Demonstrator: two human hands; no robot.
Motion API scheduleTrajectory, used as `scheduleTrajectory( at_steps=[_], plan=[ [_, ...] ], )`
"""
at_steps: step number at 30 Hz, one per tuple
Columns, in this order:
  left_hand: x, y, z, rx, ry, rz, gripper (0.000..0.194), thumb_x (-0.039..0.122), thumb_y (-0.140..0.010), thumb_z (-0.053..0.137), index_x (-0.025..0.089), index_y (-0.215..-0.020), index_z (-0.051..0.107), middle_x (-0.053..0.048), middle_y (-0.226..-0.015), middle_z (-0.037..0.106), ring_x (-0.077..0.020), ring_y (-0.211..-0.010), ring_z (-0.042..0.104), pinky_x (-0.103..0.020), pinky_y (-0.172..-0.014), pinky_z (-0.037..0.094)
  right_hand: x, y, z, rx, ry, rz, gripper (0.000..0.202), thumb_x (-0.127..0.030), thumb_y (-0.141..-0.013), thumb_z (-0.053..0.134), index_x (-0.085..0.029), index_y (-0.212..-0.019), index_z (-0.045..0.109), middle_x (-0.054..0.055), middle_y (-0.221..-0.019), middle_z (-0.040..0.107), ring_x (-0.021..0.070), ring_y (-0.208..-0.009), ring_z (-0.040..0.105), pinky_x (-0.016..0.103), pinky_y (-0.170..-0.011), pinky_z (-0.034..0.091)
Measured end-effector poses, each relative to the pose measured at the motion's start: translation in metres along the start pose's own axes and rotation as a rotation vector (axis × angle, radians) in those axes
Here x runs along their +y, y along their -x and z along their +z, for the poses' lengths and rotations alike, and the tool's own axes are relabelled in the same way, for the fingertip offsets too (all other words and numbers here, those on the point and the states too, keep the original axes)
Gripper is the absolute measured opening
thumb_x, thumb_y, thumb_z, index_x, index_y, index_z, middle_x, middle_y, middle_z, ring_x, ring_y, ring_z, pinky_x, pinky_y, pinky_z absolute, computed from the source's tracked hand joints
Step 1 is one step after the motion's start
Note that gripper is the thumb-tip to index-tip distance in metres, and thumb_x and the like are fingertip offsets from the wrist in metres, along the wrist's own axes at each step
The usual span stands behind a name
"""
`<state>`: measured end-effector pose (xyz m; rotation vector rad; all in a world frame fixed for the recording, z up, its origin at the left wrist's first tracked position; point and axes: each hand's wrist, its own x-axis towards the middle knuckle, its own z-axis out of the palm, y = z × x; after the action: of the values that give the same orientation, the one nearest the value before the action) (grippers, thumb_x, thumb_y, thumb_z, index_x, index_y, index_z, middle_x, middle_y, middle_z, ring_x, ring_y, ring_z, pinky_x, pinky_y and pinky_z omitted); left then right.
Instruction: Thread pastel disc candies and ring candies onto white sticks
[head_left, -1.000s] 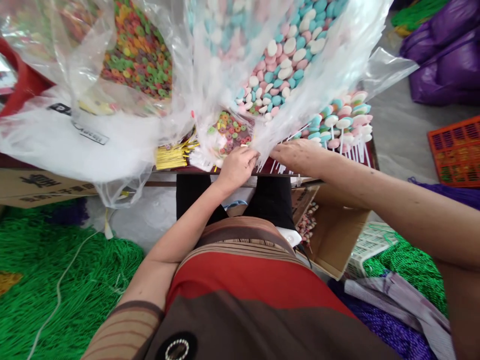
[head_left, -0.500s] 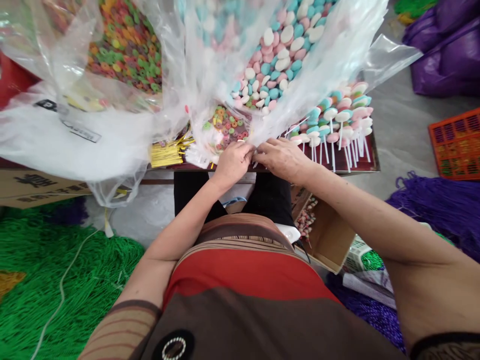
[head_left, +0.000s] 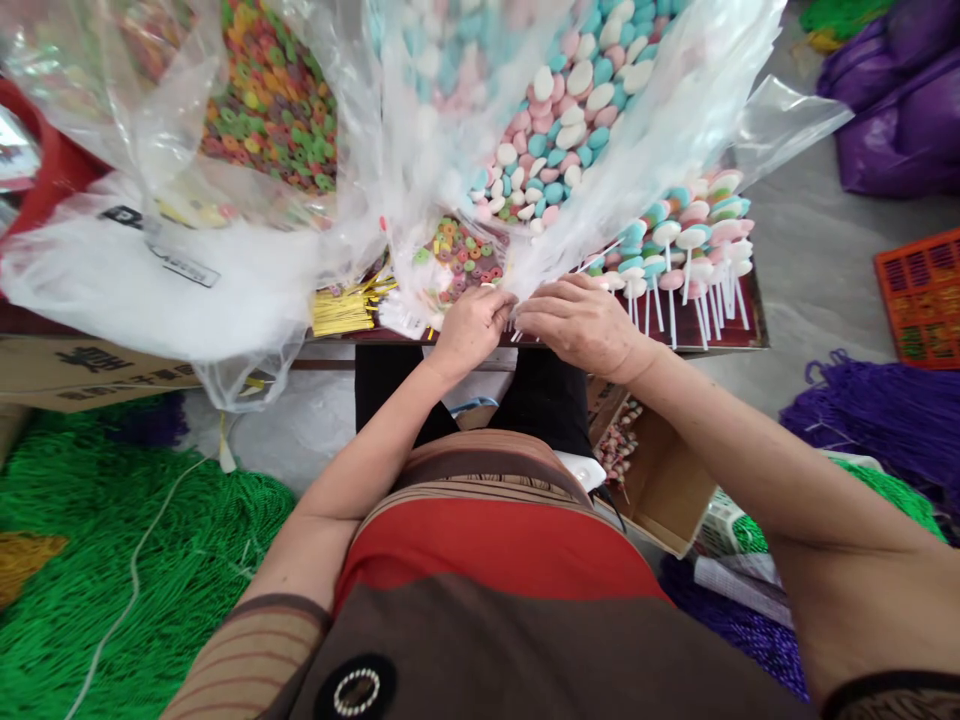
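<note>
My left hand is closed in a pinch at the table's front edge, thumb against the fingers; what it holds is too small to make out. Close on its right, my right hand has its fingers bent together, and their tips hide whatever is in them. Ends of thin white sticks show between the two hands. Just behind lies a pile of small ring candies in clear plastic. To the right of my right hand stand several candy skewers, pink, white and blue pieces on white sticks.
Big clear bags of ring candies and of pastel oval candies stand behind. Yellow twist ties and white plastic bags lie left. Below right is an open cardboard box; an orange crate stands on the floor.
My right fingers have shifted slightly and moved a little apart from the left ones. The left hand keeps its pinch. The whole view has swung slightly.
</note>
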<state>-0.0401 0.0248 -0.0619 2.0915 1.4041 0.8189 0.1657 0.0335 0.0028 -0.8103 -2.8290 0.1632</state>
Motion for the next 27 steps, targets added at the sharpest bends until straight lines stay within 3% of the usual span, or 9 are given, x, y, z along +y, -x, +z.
scheduleTrajectory(
  at_steps=[4, 8, 12, 14, 18, 23, 27],
  plan=[
    [0.000, 0.002, 0.000, 0.044, 0.138, -0.013, 0.021, 0.016, -0.093, 0.059, 0.020, -0.101, 0.078, -0.007, -0.102, 0.078, -0.0233, -0.102, 0.069, -0.037, -0.097, 0.053, -0.034, -0.016, -0.023, 0.176, -0.211, 0.122, 0.031, -0.031, -0.109, 0.044, -0.022, -0.108, 0.074, 0.009, -0.101, 0.080, 0.0228, -0.097, 0.070, 0.039, -0.093, 0.050],
    [0.008, 0.006, -0.007, 0.216, 0.428, -0.091, 0.016, 0.029, -0.096, 0.063, 0.021, -0.090, 0.076, -0.005, -0.092, 0.077, -0.0210, -0.091, 0.070, -0.035, -0.090, 0.056, -0.061, -0.029, -0.035, 0.378, -0.607, 0.429, 0.032, -0.045, -0.106, 0.052, -0.022, -0.104, 0.075, 0.007, -0.087, 0.076, 0.0200, -0.078, 0.068, 0.032, -0.072, 0.051],
    [0.026, 0.012, -0.030, 0.313, 0.754, -0.141, 0.037, 0.054, -0.101, 0.058, 0.024, -0.114, 0.077, -0.004, -0.100, 0.078, -0.0172, -0.093, 0.072, -0.031, -0.085, 0.057, -0.067, -0.035, -0.024, 0.522, -1.280, 0.611, 0.036, -0.058, -0.095, 0.070, -0.023, -0.091, 0.072, -0.003, -0.066, 0.063, 0.0094, -0.049, 0.045, 0.024, -0.046, 0.035],
    [0.035, 0.014, -0.042, 0.291, 0.790, -0.125, 0.040, 0.059, -0.099, 0.061, 0.026, -0.111, 0.078, -0.004, -0.105, 0.079, -0.0177, -0.100, 0.073, -0.031, -0.088, 0.057, -0.066, -0.035, -0.016, 0.558, -1.502, 0.664, 0.039, -0.060, -0.086, 0.080, -0.023, -0.087, 0.072, -0.005, -0.062, 0.059, 0.0065, -0.045, 0.036, 0.023, -0.041, 0.025],
    [0.045, 0.012, -0.052, 0.258, 0.813, -0.120, 0.039, 0.062, -0.090, 0.074, 0.026, -0.104, 0.080, -0.003, -0.107, 0.079, -0.0178, -0.106, 0.073, -0.031, -0.094, 0.056, -0.066, -0.032, -0.007, 0.614, -1.640, 0.727, 0.041, -0.059, -0.076, 0.090, -0.022, -0.082, 0.071, -0.006, -0.060, 0.058, 0.0054, -0.044, 0.035, 0.022, -0.040, 0.020],
    [0.049, 0.005, -0.046, 0.249, 0.925, -0.182, 0.035, 0.057, -0.082, 0.085, 0.025, -0.095, 0.078, 0.000, -0.091, 0.077, -0.0134, -0.085, 0.070, -0.028, -0.081, 0.057, -0.066, -0.031, -0.004, 0.623, -1.683, 0.741, 0.044, -0.058, -0.073, 0.092, -0.021, -0.079, 0.070, -0.005, -0.060, 0.060, 0.0047, -0.043, 0.038, 0.021, -0.039, 0.020],
    [0.049, 0.000, -0.043, 0.214, 0.977, -0.231, 0.043, 0.062, -0.075, 0.087, 0.023, -0.090, 0.077, -0.001, -0.090, 0.078, -0.0144, -0.085, 0.071, -0.028, -0.080, 0.058, -0.063, -0.030, 0.001, 0.628, -1.697, 0.776, 0.043, -0.057, -0.070, 0.094, -0.021, -0.081, 0.071, -0.005, -0.063, 0.063, 0.0054, -0.044, 0.042, 0.020, -0.039, 0.026]
  ],
)
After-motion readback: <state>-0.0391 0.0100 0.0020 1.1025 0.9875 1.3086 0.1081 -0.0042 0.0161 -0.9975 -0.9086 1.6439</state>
